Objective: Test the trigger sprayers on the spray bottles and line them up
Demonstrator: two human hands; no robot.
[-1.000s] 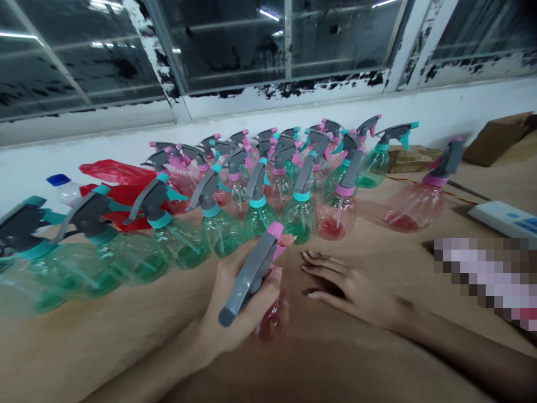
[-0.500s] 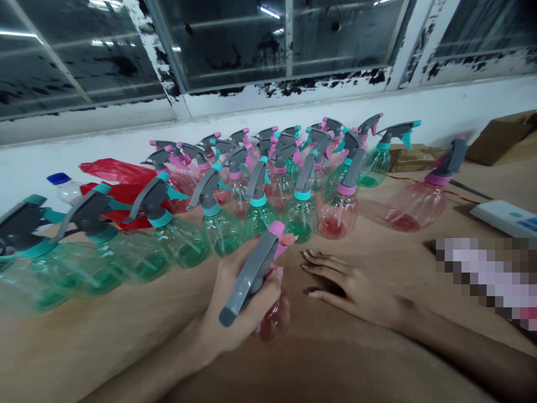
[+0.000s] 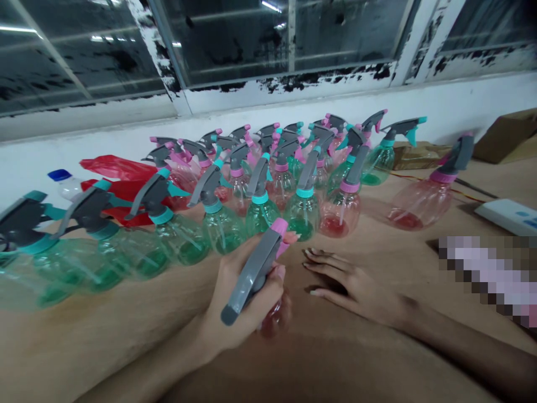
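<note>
Spray bottle (image 3: 255,268): in your left hand (image 3: 226,285), low in the middle of your view, its grey sprayer slanting with the pink nozzle pointing away from you; you cannot tell whether its base touches the counter (image 3: 84,330).
Left grip: your fingers close round the bottle just under the sprayer; whether they press the pink trigger is hidden.
Right hand (image 3: 352,282): palm down on the counter, fingers a little spread, holding nothing that shows; the tips point towards the held bottle, apart from it.
Change: hardly any over the last second; both hands keep their pose and only your view shifts slightly. That suggests a steady hold, with no fresh handling begun.
Green bottles (image 3: 222,229): a slanting row from the far left to just beyond your left knuckles, so forward room looks tight there.
Pink bottle (image 3: 339,215): at the row's right end, beyond your right fingertips, with more bottles crowded behind.
Right side: a lone tilted bottle (image 3: 419,207) and a white device (image 3: 507,215) bound the space past your right hand.
Open room: a counter strip between your hands, and a broader stretch left of your left forearm; the near edge is hard to make out.
</note>
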